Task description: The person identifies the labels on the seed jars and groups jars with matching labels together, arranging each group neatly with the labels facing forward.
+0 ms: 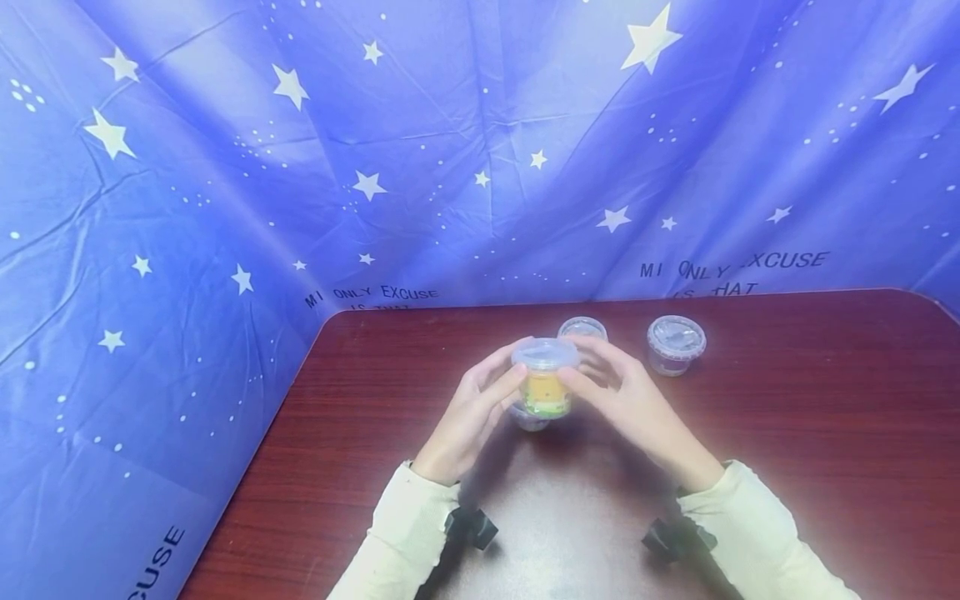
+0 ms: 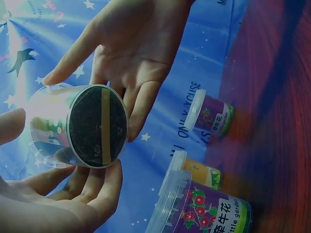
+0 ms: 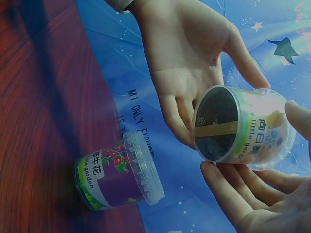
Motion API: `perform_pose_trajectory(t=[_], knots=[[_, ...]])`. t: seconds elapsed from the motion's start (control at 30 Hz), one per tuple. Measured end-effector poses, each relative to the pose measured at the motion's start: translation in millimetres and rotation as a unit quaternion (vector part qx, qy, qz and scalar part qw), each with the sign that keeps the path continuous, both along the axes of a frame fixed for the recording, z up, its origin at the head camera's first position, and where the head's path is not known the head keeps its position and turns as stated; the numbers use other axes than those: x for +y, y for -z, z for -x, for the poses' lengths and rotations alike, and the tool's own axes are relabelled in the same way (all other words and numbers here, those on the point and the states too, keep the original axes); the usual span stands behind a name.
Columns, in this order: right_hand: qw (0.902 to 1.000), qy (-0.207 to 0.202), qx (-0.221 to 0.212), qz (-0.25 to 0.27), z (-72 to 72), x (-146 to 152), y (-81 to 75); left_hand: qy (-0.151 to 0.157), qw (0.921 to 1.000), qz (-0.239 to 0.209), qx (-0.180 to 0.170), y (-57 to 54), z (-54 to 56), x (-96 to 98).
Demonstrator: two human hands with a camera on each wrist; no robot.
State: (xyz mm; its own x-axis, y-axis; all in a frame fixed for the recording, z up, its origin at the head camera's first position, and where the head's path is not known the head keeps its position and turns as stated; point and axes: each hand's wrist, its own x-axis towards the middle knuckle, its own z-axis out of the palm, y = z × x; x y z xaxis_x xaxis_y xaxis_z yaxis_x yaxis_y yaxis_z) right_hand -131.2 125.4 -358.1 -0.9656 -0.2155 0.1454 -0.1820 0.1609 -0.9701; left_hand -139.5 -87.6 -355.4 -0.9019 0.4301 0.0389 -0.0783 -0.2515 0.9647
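Both hands hold a lidded clear plastic cup point(image 1: 547, 383) above the table. Its label is yellow and green, and the lid faces up. My left hand point(image 1: 467, 421) grips it from the left, thumb on the near side. From the right, my right hand point(image 1: 637, 408) grips it the same way. The left wrist view shows the cup's dark underside point(image 2: 87, 131) with a tan strip across it. Below the held cup and partly hidden by it stands a similar cup point(image 1: 531, 421), whose purple label point(image 3: 112, 170) shows in the right wrist view.
Behind the right hand's fingers stands another lidded cup point(image 1: 582, 327), yellow-labelled in the left wrist view. Farther right is a purple-labelled cup point(image 1: 677, 343). The dark red wooden table point(image 1: 825, 433) meets a blue star-patterned cloth point(image 1: 450, 125) at the back and left.
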Motion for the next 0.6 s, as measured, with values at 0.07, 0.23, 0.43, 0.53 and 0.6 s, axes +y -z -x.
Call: perform_pose_trajectory(t=[0.07, 0.23, 0.43, 0.53, 0.6], knots=[[1.0, 0.004, -0.003, -0.001, -0.2, -0.7, -0.3, 0.0, 1.0, 0.0, -0.005, -0.2, -0.5, 0.7], [0.9994, 0.031, 0.008, -0.015, 0.1, -2.4, -1.0, -0.036, 0.9992, 0.018, 0.004, -0.4, -1.5, 4.2], [0.9982, 0.05, 0.023, -0.022, -0.7, -3.4, -1.4, -0.088, 0.9939, 0.061, 0.026, -1.7, -5.1, 6.2], [0.9981, 0.049, 0.032, -0.018, -1.1, -4.4, -1.5, -0.094, 0.9918, 0.079, 0.035, -2.4, -6.7, 8.1], [0.9982, 0.046, 0.037, -0.011, -1.4, -5.3, -1.6, -0.097, 0.991, 0.084, 0.038, -2.6, -7.3, 9.6]])
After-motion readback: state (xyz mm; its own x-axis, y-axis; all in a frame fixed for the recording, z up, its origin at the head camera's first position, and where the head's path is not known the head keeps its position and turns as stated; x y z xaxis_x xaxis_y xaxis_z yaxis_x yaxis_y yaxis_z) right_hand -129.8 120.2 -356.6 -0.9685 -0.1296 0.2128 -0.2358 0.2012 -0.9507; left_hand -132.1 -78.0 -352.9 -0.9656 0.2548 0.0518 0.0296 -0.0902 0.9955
